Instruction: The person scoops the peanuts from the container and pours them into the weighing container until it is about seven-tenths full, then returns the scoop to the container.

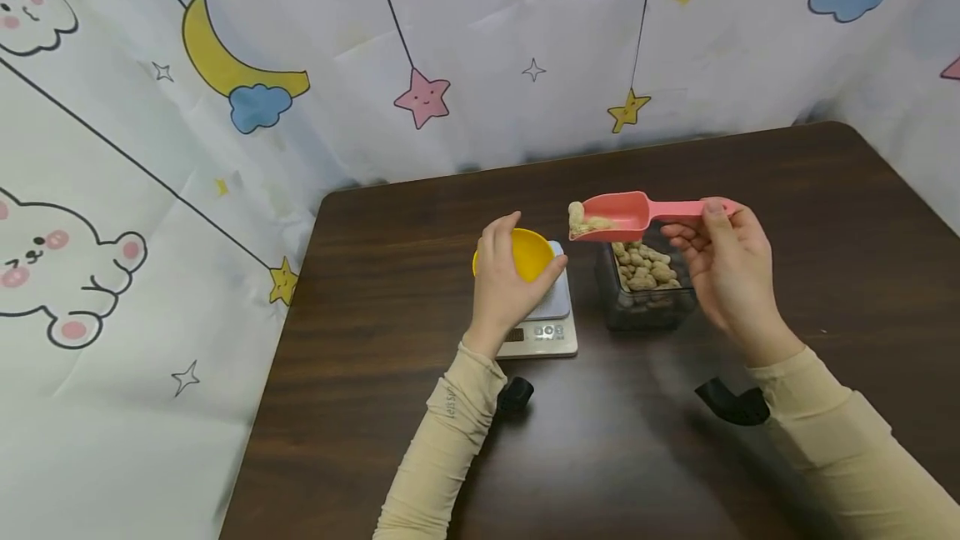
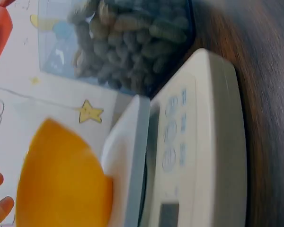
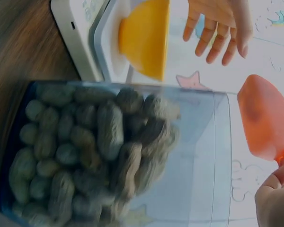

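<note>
My right hand [image 1: 731,282] pinches the handle end of a pink scoop [image 1: 630,208], level above the clear container [image 1: 647,315]. A few unshelled peanuts [image 1: 588,225] lie at the scoop's front. More peanuts [image 3: 85,146] fill the lower part of that container. To the left, my left hand [image 1: 504,286] hovers over a yellow bowl [image 1: 532,253], thumb and fingers spread; in the right wrist view the fingers look apart from its rim. The bowl [image 2: 61,179] sits on the platform of a white digital scale [image 2: 194,118]. Its inside bottom is hidden.
Everything stands on a dark wooden table [image 1: 360,340]. Behind and to the left hangs a white cloth [image 1: 480,32] printed with stars, clouds and bears. Black wrist-worn pieces [image 1: 735,402] show beside the sleeves. The container stands just right of the scale.
</note>
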Motion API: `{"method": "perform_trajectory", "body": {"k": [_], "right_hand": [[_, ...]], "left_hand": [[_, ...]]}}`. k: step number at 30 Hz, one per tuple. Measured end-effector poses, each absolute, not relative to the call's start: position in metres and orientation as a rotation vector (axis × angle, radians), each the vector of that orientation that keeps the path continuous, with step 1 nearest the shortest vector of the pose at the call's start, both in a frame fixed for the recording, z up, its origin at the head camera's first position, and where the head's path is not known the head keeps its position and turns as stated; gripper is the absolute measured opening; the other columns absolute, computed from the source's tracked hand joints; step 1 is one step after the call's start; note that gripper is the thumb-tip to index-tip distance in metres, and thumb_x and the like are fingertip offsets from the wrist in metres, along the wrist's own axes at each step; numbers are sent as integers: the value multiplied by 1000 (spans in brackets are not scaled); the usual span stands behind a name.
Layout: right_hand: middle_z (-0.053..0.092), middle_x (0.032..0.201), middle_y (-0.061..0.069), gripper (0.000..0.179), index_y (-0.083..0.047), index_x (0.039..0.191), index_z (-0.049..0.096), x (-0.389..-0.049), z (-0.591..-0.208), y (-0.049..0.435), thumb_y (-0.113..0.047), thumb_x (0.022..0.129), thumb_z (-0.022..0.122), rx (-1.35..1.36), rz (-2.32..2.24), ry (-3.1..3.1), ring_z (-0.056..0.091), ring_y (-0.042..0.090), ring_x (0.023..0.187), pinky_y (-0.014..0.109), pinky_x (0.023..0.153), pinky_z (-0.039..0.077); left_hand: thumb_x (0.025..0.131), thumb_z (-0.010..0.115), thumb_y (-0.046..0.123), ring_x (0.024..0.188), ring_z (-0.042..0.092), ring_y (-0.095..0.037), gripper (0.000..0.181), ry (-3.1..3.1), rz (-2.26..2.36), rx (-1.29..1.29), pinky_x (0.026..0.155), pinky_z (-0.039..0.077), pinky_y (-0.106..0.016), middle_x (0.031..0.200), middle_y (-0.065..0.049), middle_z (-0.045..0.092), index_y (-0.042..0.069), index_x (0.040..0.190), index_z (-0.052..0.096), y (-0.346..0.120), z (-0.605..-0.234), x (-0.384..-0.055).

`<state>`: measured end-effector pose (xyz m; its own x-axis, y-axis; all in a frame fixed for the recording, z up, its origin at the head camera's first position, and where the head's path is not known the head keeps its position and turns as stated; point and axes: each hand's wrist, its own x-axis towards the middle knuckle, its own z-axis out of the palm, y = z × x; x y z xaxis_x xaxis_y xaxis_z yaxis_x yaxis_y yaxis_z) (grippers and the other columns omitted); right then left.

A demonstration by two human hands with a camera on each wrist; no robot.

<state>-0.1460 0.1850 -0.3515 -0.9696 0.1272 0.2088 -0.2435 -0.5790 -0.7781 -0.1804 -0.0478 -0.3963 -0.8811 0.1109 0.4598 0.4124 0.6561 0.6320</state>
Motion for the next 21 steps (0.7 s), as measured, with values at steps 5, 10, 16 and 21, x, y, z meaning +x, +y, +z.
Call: {"method": "perform_trajectory", "body": {"k": [5, 10, 16, 21], "right_hand": [[54, 97, 8, 32, -4, 112, 35, -152, -349, 172, -22, 93, 52, 148, 2639, -1457, 64, 13, 80, 17, 74, 53], [53, 97, 7, 29, -6, 110, 35, -157, -352, 163, -24, 94, 52, 127, 2637, -1583, 64, 11, 81, 16, 75, 53], [53, 96, 6, 29, -7, 110, 35, -164, -357, 156, -27, 94, 51, 121, 2625, -1655, 63, 9, 80, 15, 75, 52], [52, 97, 5, 30, -9, 109, 35, -168, -360, 152, -29, 94, 51, 91, 2596, -1732, 62, 8, 80, 14, 75, 52]], "left_hand": [[77, 68, 45, 123, 41, -25, 74, -2508, -1106, -344, 103, 40, -42, 134, -9, 44, 9, 136, 39, -63, -403, -181], [77, 66, 46, 125, 38, -26, 77, -2544, -1162, -289, 103, 41, -44, 137, -10, 40, 9, 138, 37, -75, -416, -180], [75, 67, 50, 125, 39, -28, 86, -2590, -1208, -213, 103, 42, -45, 141, -11, 36, 10, 143, 31, -83, -433, -180], [73, 67, 58, 123, 41, -27, 95, -2647, -1256, -159, 100, 45, -44, 144, -11, 33, 14, 146, 25, -86, -444, -178]]}}
